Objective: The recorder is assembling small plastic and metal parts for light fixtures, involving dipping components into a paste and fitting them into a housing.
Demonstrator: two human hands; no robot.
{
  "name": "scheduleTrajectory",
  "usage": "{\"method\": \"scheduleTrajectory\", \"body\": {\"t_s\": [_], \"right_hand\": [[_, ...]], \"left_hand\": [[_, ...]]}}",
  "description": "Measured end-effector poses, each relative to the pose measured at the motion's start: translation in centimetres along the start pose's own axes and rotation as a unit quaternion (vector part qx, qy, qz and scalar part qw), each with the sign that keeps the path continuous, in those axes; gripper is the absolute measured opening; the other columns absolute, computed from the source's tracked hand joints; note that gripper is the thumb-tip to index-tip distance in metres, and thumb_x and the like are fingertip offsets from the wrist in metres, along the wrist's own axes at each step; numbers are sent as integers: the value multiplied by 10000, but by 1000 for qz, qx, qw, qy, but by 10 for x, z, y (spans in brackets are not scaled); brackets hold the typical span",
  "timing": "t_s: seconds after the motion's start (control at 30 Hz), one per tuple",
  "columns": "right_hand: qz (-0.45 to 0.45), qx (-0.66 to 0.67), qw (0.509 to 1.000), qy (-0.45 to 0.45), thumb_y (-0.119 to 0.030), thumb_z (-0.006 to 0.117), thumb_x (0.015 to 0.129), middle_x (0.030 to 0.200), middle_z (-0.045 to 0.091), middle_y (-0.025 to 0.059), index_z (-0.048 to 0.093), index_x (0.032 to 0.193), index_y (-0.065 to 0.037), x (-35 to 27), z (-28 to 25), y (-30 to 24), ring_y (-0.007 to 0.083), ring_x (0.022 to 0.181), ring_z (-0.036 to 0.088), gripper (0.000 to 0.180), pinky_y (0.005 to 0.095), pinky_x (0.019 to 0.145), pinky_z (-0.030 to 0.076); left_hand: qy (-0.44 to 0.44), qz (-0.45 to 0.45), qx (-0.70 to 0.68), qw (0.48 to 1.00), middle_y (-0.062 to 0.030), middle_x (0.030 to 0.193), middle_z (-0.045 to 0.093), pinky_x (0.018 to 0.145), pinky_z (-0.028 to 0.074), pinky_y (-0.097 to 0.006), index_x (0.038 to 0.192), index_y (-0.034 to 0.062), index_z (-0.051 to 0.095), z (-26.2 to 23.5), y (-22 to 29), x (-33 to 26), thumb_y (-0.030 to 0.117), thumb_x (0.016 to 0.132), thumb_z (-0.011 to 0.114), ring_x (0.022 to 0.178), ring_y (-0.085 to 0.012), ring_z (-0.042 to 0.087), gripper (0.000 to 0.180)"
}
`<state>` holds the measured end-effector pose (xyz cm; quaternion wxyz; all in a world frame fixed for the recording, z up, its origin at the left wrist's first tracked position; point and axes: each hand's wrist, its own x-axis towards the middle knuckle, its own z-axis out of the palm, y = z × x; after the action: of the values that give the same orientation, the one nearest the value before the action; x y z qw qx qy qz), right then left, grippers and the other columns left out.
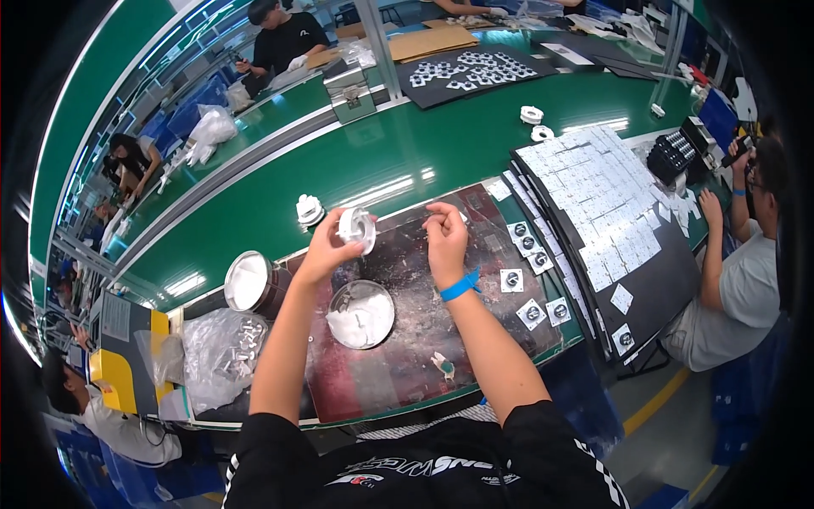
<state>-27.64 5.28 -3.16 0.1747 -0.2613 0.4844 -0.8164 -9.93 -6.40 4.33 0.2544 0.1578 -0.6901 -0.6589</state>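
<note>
My left hand [320, 253] is closed around a round white plastic ring-shaped part [359, 226], held up above the worn dark red work mat [420, 339]. To its right my right hand [447, 242] is raised with curled fingers, the thumb and fingertips close together. Whatever those fingers may hold is too small to make out. Below the hands stands a round metal bowl [389, 332] with a white paste-like substance [359, 319] in it. Another white part [309, 209] sits on the green conveyor just left of my left hand.
A tub [273, 293] of white material and a clear plastic bag [212, 365] lie left. Several square plates with black centres [511, 281] line the right, beside stacked black sheets bearing white square boards [606, 204]. A co-worker [733, 246] sits far right. Behind runs the green conveyor [407, 148].
</note>
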Motion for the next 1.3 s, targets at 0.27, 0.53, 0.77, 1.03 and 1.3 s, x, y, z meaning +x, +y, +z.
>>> {"method": "scheduleTrajectory", "body": {"t_s": [0.27, 0.53, 0.77, 1.03, 1.3], "right_hand": [[-9, -47, 997, -66, 11, 510, 926, 762, 571, -12, 592, 1062, -19, -4, 3, 12, 65, 729, 553, 162, 199, 647, 423], [-24, -98, 990, -99, 3, 532, 915, 761, 562, -25, 606, 1042, -23, -9, 6, 9, 47, 691, 529, 150, 193, 616, 412], [-162, -239, 927, -238, -30, 598, 881, 816, 627, 45, 652, 1011, -28, -42, 25, -34, 88, 663, 567, 141, 236, 561, 435], [-60, -177, 902, -390, -49, 664, 865, 899, 577, 34, 504, 1302, -44, -87, 55, -45, 97, 794, 553, 466, 238, 694, 462], [-22, -44, 945, -324, 22, 580, 893, 1079, 598, 54, 518, 1276, 3, -70, 46, -34, 113, 960, 576, 388, 250, 842, 471]], "left_hand": [[-8, 51, -401, 914, -291, 1209, 584, 912, 504, -451, 1516, 129, 248, 7, -17, -76, 479, 956, 506, 985, -338, 641, 709], [25, 63, -420, 905, -279, 1189, 578, 890, 526, -478, 1534, 163, 209, -3, -21, -96, 432, 999, 402, 1005, -367, 635, 629], [284, 81, 16, 955, -102, 1072, 591, 840, 501, -305, 1213, 30, 544, 5, -23, -100, 125, 692, 850, 928, -184, 605, 611], [296, 137, 244, 913, -154, 1114, 569, 887, 486, -387, 1204, 29, 503, 21, -16, -104, 94, 653, 803, 1053, -295, 598, 630], [112, 97, -217, 965, -85, 1252, 533, 968, 423, -318, 1325, 80, 437, 30, -17, -103, 189, 953, 609, 1114, -163, 527, 424]]}}
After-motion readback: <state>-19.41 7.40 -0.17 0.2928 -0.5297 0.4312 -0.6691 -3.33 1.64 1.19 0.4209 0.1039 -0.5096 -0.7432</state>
